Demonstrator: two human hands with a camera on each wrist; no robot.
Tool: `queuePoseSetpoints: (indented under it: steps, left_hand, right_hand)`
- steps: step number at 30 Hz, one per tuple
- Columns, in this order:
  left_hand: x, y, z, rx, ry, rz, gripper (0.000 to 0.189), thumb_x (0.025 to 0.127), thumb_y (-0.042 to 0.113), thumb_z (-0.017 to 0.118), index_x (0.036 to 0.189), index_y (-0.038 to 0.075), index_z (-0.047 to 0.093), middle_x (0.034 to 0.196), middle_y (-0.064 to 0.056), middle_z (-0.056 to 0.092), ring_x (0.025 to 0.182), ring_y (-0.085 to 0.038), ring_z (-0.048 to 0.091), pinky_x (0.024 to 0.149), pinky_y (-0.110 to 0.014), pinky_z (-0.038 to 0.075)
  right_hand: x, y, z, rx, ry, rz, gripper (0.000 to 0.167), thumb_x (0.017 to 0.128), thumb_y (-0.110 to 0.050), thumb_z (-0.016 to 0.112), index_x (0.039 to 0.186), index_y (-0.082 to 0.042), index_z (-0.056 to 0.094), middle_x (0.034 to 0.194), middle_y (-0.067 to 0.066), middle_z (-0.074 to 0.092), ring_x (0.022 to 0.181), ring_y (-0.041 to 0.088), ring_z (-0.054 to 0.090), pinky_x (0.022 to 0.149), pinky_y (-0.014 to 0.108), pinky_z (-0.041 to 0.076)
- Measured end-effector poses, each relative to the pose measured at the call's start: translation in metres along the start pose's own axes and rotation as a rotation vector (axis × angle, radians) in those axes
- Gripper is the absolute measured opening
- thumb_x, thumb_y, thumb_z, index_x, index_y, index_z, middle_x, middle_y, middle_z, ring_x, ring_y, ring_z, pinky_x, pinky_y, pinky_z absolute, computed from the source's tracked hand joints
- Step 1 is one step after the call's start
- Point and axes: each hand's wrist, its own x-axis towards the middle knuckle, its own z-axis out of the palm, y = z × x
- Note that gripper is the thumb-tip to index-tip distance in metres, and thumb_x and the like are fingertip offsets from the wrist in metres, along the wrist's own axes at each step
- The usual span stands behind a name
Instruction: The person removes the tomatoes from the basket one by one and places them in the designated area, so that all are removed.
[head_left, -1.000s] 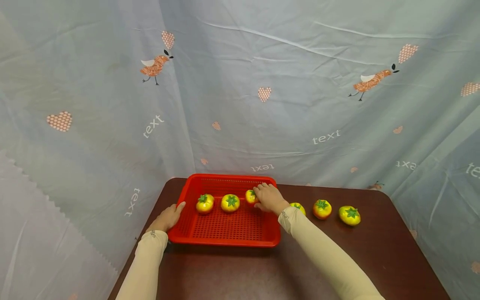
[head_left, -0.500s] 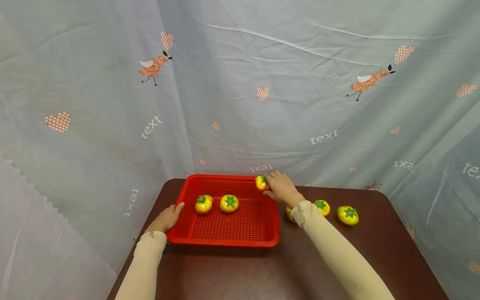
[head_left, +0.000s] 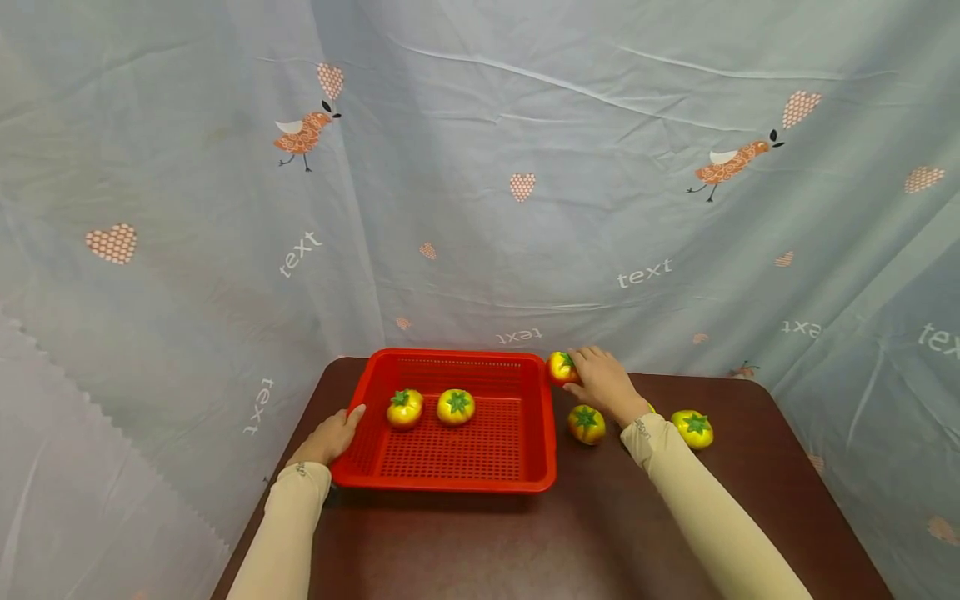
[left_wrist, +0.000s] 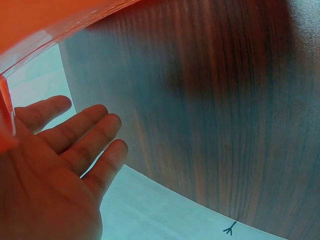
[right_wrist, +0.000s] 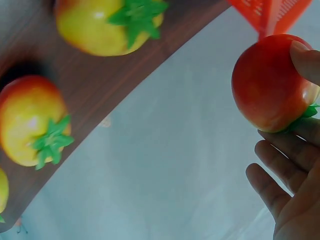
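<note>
- Just outside the right rear corner of the red plastic basket (head_left: pixel 450 485), the right hand (head_left: pixel 606 385) holds a red-and-yellow tomato (head_left: pixel 562 367); its thumb presses one side of the fruit, and the fingers are at the other side, near the green leaves.
- At the left rim of the same basket, the left hand (head_left: pixel 327 437) rests with its thumb on the edge; its four other fingers are almost straight and a little spread.
- Inside the basket lie two more fruits, a left tomato (head_left: pixel 405 409) and a middle tomato (head_left: pixel 456 407), near each other but apart.
- On the brown table (head_left: pixel 450 542), to the right, there are a near tomato (head_left: pixel 587 425), a tomato mostly hidden (head_left: pixel 650 407) by the right wrist, and an outermost tomato (head_left: pixel 693 429).
- Behind the table hangs a grey-blue curtain (head_left: pixel 465 108) with printed birds and hearts.
</note>
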Motion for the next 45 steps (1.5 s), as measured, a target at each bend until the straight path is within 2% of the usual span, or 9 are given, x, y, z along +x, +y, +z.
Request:
queuePoseSetpoints:
  steps: [10,17,22,27,33,39,45]
  left_hand:
    - [-0.004,-0.001,-0.001,-0.015,-0.012,-0.014,0.076,0.104,0.052,0.024,0.138,-0.015,0.033,0.116,-0.029,0.055,0.098,-0.037,0.057,0.095,-0.057,0.044]
    - [-0.006,-0.002,0.000,-0.014,-0.021,-0.022,0.077,0.104,0.053,0.024,0.138,-0.015,0.032,0.116,-0.029,0.055,0.096,-0.036,0.056,0.095,-0.057,0.044]
    - [-0.006,-0.002,-0.002,-0.024,-0.019,-0.019,0.076,0.104,0.053,0.024,0.138,-0.015,0.032,0.113,-0.028,0.055,0.095,-0.035,0.057,0.094,-0.056,0.045]
    - [-0.004,0.000,-0.004,-0.024,-0.027,-0.028,0.078,0.103,0.055,0.023,0.140,-0.014,0.031,0.119,-0.029,0.054,0.099,-0.036,0.057,0.097,-0.058,0.044]
    - [-0.004,0.005,-0.004,-0.032,-0.026,-0.037,0.077,0.104,0.054,0.024,0.139,-0.014,0.032,0.117,-0.028,0.055,0.098,-0.036,0.058,0.096,-0.058,0.045]
    - [-0.004,0.005,-0.003,-0.009,0.000,-0.017,0.076,0.104,0.052,0.024,0.137,-0.015,0.033,0.114,-0.029,0.056,0.096,-0.037,0.058,0.095,-0.058,0.045]
    - [-0.005,0.006,-0.003,-0.009,-0.007,-0.022,0.075,0.104,0.051,0.024,0.137,-0.016,0.034,0.113,-0.029,0.056,0.096,-0.036,0.058,0.095,-0.057,0.045]
  right_hand:
    - [-0.021,0.011,0.008,-0.017,0.009,-0.002,0.063,0.085,-0.031,0.076,0.132,0.004,0.054,0.125,0.020,0.061,0.116,0.038,0.055,0.099,0.053,0.045]
    - [-0.042,0.006,0.014,-0.013,-0.015,-0.006,0.065,0.085,-0.031,0.076,0.134,0.004,0.053,0.127,0.020,0.060,0.118,0.038,0.054,0.099,0.052,0.045]
    - [-0.054,0.002,0.020,-0.017,0.028,-0.023,0.066,0.082,-0.031,0.079,0.132,0.004,0.055,0.126,0.019,0.061,0.118,0.037,0.055,0.097,0.050,0.048]
    - [-0.067,-0.001,0.027,-0.010,0.056,-0.045,0.067,0.080,-0.030,0.081,0.131,0.005,0.056,0.123,0.018,0.062,0.115,0.035,0.056,0.094,0.050,0.049]
    - [-0.085,-0.005,0.036,-0.026,0.052,-0.053,0.065,0.079,-0.031,0.082,0.128,0.004,0.058,0.119,0.018,0.063,0.112,0.035,0.058,0.095,0.050,0.049]
    - [-0.105,-0.006,0.046,-0.021,0.059,-0.073,0.062,0.077,-0.029,0.084,0.124,0.004,0.060,0.116,0.016,0.064,0.108,0.033,0.059,0.096,0.046,0.050]
    - [-0.122,-0.007,0.052,-0.005,0.073,-0.074,0.062,0.075,-0.029,0.084,0.123,0.003,0.061,0.115,0.016,0.065,0.107,0.033,0.059,0.092,0.047,0.051]
